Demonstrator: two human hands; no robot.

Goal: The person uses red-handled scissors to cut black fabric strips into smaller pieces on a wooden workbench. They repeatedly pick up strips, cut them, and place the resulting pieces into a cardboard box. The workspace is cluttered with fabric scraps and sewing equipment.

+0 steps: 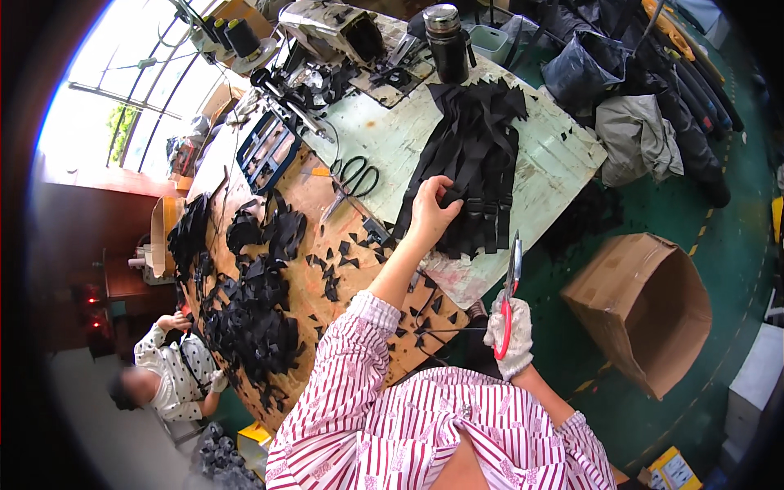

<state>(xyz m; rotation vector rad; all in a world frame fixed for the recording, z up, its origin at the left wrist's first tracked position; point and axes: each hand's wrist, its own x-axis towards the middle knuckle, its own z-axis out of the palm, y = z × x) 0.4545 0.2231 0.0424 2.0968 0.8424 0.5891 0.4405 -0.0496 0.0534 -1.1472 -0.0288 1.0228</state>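
Note:
A pile of black fabric straps (pixel 478 135) lies lengthwise on the pale green tabletop, with several plastic buckles (pixel 487 207) near its close end. My bare left hand (pixel 433 211) rests over the left side of this pile, thumb and fingers curled in on a black strap. Off the table's near edge, my right hand (pixel 518 336) wears a whitish knit glove. It is closed around the red handles of a pair of scissors (pixel 504 327), whose metal blades point up and away from me, close to the strap ends but apart from them.
Black strap pieces (pixel 253 318) and small offcuts cover the brown board at left. Black-handled scissors (pixel 357 175), a blue tray (pixel 268 153), a sewing machine (pixel 335 31) and a flask (pixel 447 45) stand farther off. An open cardboard box (pixel 641 310) sits right; another person (pixel 175 367) works far left.

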